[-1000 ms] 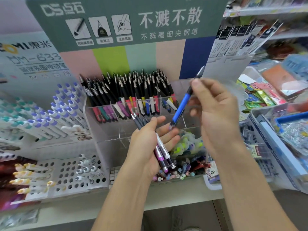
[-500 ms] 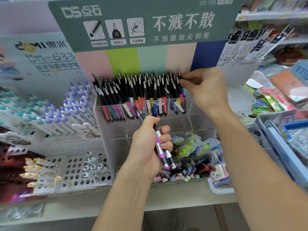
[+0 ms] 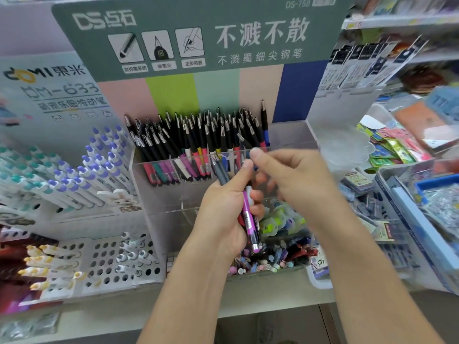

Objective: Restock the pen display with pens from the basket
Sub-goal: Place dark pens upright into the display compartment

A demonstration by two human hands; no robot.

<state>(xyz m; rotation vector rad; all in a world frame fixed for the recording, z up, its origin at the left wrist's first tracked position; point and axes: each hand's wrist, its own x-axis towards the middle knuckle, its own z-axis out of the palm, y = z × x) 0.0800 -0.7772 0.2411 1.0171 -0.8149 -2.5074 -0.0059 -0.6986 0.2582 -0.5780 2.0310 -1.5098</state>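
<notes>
Pens, slim plastic, gripped in left hand; right hand blurred, cannot tell grip.

The display header is dull grey-green with pale lettering; below it the backing card runs in vertical stripes of pink, lime green, mint, beige and navy. The racked pens have black tops with silver tips above barrels of red, pink, magenta, teal, white and blue. The held bundle shows magenta, white and grey. The neighbouring pens are white, capped blue-violet or teal.
</notes>
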